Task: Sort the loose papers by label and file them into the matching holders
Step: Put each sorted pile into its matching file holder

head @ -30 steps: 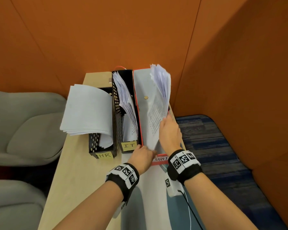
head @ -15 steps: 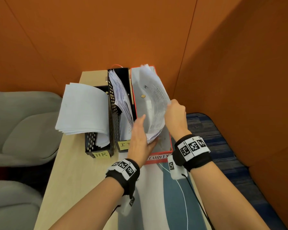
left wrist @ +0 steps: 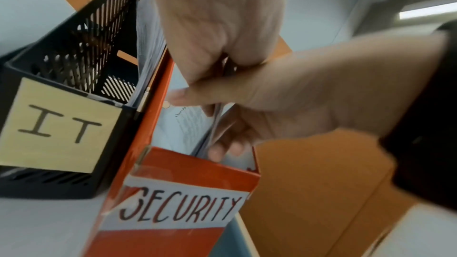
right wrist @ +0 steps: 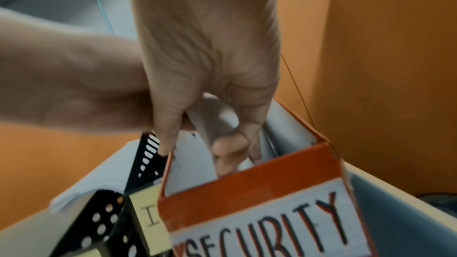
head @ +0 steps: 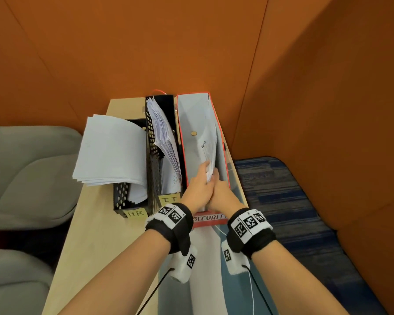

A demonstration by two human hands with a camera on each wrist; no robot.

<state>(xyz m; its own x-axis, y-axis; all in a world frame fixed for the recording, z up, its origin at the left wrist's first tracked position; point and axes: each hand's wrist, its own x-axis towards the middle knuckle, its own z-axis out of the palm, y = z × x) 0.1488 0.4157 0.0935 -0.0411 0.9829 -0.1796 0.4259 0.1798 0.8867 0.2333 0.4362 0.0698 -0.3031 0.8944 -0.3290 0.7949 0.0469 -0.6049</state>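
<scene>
A red holder [head: 223, 142] labelled SECURITY [left wrist: 180, 210] stands rightmost on the desk. A stack of printed papers [head: 208, 144] stands inside it, leaning on its left wall. Both hands reach into its near end. My left hand [head: 204, 170] grips the stack's near edge from the left, and my right hand [head: 215, 177] pinches the same edge from the right. In the left wrist view the right hand [left wrist: 217, 124] has its thumb on one face and its fingers [left wrist: 222, 149] on the other. The two hands touch each other.
The black IT holder [head: 160, 105] holds fanned papers and touches the red holder's left side. Left of it the black mesh HR holder [head: 121, 196] has a thick white stack [head: 112, 153] drooping over it. Orange walls enclose the narrow desk [head: 93, 223], with grey seats [head: 30, 173] to the left.
The paper stack has gone from fanned above the red holder down into it. Both hands came down and closer together at the holder's near end.
</scene>
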